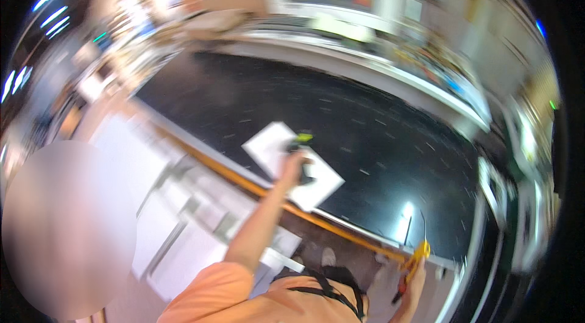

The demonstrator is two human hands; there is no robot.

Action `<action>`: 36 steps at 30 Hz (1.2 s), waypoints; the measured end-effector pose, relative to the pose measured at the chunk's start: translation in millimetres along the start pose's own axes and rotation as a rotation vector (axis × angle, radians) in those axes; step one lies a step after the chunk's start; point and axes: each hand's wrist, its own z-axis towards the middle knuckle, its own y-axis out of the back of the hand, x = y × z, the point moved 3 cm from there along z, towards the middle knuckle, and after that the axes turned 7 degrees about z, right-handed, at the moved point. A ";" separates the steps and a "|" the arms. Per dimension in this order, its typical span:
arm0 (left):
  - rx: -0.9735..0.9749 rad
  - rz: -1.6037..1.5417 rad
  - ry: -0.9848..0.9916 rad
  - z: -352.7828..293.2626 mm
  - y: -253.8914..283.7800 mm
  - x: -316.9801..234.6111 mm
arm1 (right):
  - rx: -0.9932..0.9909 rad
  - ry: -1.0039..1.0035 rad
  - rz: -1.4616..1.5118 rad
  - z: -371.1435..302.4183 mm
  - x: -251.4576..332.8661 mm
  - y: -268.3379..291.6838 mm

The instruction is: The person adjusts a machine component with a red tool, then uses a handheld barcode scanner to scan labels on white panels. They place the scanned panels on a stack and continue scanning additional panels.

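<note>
Two hands out over the black worktop, one on the paper, one with a tool.

Nearest, the right hand (414, 283) was closed round a yellow-and-red handled tool (413, 262) at the table's edge. Further out, the left hand (294, 164) reached across the orange rail (244, 180), fingers curled on a small dark object (303, 172) resting on the white sheet (292, 164). That sheet lay on the black table (378, 140); blur hid finer detail.
</note>
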 end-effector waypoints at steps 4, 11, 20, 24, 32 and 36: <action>-0.066 -0.007 -0.136 -18.2 -0.5 -14.8 | 0.211 -0.247 -0.332 -14.1 9.0 -64.2; -0.136 0.257 -0.228 -32.6 -9.1 -24.9 | 0.567 -0.170 -0.607 -16.2 10.9 -118.3; -0.205 0.346 -0.229 -26.8 -7.2 -23.6 | 0.889 -0.021 -0.597 -12.7 7.0 -132.3; -0.204 0.353 -0.182 -30.3 -8.4 -26.9 | 0.959 -0.004 -0.586 -7.2 5.9 -130.0; -0.203 0.355 -0.198 -27.6 -4.9 -25.6 | 0.973 -0.014 -0.483 1.2 0.1 -131.6; -0.224 0.348 -0.201 -23.3 -4.2 -23.8 | 0.951 0.034 -0.407 -2.5 2.1 -133.0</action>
